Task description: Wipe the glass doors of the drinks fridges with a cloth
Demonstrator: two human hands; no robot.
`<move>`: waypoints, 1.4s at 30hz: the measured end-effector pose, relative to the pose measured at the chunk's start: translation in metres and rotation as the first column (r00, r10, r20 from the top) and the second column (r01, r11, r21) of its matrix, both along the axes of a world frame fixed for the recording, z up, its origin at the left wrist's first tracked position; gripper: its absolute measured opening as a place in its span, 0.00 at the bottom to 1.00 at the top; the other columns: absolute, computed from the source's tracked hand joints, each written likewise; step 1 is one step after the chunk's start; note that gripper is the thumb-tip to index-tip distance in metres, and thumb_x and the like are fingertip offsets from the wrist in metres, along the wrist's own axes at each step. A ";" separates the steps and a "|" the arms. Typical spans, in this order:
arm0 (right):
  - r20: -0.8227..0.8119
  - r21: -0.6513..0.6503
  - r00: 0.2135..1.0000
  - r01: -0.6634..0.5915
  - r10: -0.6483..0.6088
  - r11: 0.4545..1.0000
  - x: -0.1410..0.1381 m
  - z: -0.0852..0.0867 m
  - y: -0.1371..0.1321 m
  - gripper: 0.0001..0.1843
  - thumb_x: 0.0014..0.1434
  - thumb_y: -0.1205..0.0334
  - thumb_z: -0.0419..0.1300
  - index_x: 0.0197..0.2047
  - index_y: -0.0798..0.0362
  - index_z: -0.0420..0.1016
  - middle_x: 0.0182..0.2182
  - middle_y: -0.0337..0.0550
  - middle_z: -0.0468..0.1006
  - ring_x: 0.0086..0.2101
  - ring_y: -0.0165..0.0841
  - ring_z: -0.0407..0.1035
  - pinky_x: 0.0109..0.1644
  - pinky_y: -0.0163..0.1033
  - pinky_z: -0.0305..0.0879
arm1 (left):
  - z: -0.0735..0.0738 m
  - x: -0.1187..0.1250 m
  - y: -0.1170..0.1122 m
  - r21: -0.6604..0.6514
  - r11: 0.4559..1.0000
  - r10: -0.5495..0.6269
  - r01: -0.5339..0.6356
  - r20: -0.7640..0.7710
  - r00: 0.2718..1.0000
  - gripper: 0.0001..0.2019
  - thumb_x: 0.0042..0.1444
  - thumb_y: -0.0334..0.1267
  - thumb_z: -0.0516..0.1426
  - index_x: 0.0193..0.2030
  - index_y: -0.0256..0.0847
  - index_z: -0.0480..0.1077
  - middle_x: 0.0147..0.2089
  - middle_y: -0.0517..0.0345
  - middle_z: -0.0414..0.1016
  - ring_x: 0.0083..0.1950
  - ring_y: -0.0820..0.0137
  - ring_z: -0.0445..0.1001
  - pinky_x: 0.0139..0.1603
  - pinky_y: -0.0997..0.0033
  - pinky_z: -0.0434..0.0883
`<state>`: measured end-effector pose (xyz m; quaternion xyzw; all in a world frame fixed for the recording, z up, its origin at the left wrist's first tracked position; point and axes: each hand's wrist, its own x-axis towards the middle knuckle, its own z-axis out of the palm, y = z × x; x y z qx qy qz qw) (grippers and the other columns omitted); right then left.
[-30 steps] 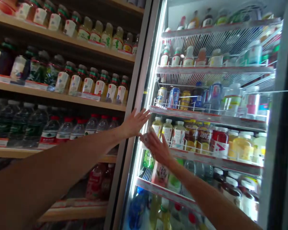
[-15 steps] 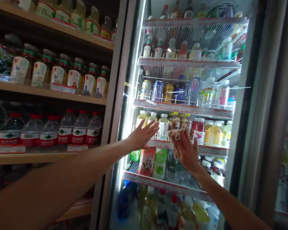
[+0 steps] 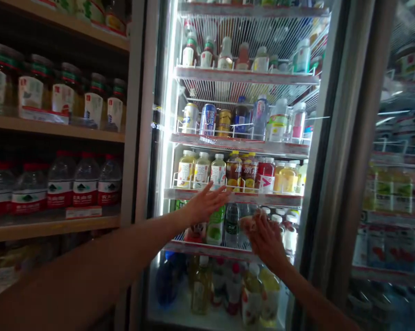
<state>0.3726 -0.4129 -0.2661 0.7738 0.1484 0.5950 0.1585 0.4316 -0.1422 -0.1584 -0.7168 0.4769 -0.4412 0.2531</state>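
My right hand [image 3: 267,236] presses a crumpled, light brownish cloth [image 3: 249,224] to the glass front of a lit drinks cooler, level with the shelf of bottles under the middle rail. To its left, my left hand [image 3: 209,204] has its fingers spread and holds nothing; whether it touches the glass I cannot tell. Behind the left hand are a green-labelled bottle [image 3: 216,225] and a white-capped bottle [image 3: 218,169]. Past the cloth stands a clear bottle [image 3: 232,225], partly covered by reflections.
Wooden shelves [image 3: 55,225] on the left carry red-capped water bottles [image 3: 86,179] and dark jars [image 3: 64,92]. A metal door frame [image 3: 345,151] runs down the cooler's right side, with another cooler of drinks [image 3: 394,188] beyond it. Large bottles [image 3: 200,289] stand at the bottom.
My right hand has moved the cloth downward, from in front of the bottle row to below its shelf rail. My left hand is also lower against the shelves. The view has shifted right and down.
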 end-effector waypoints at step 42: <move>0.086 0.022 0.995 -0.044 0.042 0.999 0.031 0.062 0.078 0.18 0.61 0.58 0.51 0.53 0.49 0.69 0.62 0.48 0.59 0.63 0.40 0.47 0.65 0.54 0.33 | 0.001 0.006 0.080 -0.126 0.964 0.226 -0.234 -0.072 0.971 0.44 0.46 0.47 0.64 0.67 0.41 0.48 0.71 0.49 0.39 0.71 0.56 0.39 0.67 0.42 0.40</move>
